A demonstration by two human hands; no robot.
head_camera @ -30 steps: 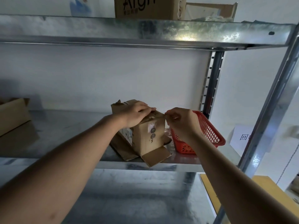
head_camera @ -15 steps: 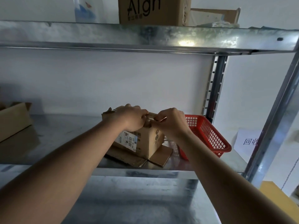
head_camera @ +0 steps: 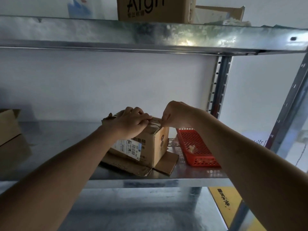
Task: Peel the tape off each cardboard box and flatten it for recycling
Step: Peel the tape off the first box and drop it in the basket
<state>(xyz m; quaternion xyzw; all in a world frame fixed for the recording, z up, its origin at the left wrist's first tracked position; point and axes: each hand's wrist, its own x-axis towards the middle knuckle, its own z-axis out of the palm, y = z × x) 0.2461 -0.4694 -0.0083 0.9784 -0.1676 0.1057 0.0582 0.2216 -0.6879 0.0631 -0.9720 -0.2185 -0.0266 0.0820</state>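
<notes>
A small brown cardboard box (head_camera: 150, 147) with a white shipping label stands on the middle metal shelf (head_camera: 191, 174), its bottom flaps spread flat beneath it. My left hand (head_camera: 131, 122) lies over the box's top with fingers curled down on the top edge, holding it steady. My right hand (head_camera: 176, 115) sits at the top right corner and pinches the tape (head_camera: 156, 122) that runs across the top. How far the tape has lifted is hidden by the fingers.
A red plastic basket (head_camera: 196, 147) sits just right of the box and holds a few scraps. Another cardboard box (head_camera: 8, 125) stands at the far left of the shelf. The upper shelf (head_camera: 150, 34) carries a printed carton (head_camera: 155, 9). A shelf post (head_camera: 220, 84) rises behind.
The box has been turned so its label faces me. My right hand moved in from the right to the top corner; both hands now meet on the box top.
</notes>
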